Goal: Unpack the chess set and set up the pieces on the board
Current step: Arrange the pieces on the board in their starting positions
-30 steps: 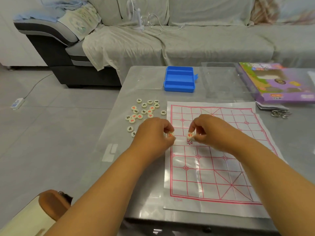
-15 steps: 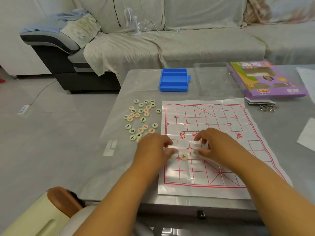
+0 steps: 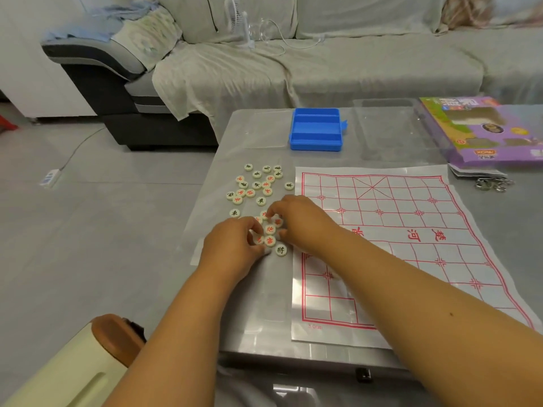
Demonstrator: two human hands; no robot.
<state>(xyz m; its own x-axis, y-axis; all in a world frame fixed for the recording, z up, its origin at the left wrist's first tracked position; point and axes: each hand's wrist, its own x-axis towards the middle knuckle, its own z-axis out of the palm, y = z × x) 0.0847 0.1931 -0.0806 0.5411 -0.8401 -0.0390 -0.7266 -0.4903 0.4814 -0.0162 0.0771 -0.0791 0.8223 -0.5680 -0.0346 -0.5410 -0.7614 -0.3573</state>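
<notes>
— Where are the hands, going by the board (image 3: 390, 248)?

— Both are off its left edge, over the loose pieces (image 3: 258, 186) on the grey table (image 3: 249, 130); the left hand (image 3: 235, 248) is nearer the person, fingers curled down among the red-marked discs, and it seems to pinch one, though I cannot tell for sure; the right hand (image 3: 299, 220) has reached across the board's left border, its fingers bent onto the same little cluster, and whether it grips a disc I cannot tell either.

— And the pieces?

— All left of the board; a scatter beyond the hands, red and black characters mixed; a tight clump between the two hands; one black-marked piece (image 3: 281, 250) just beside the board's edge, nearest the person.

— Anything on the board itself?

— Only the right forearm lying across its near part.

— Beyond the board?

— A blue tray (image 3: 316, 129), open; right of that a clear lid (image 3: 388, 127); at the board's far right corner a purple box (image 3: 482, 130) and some metal rings (image 3: 493, 183).
</notes>
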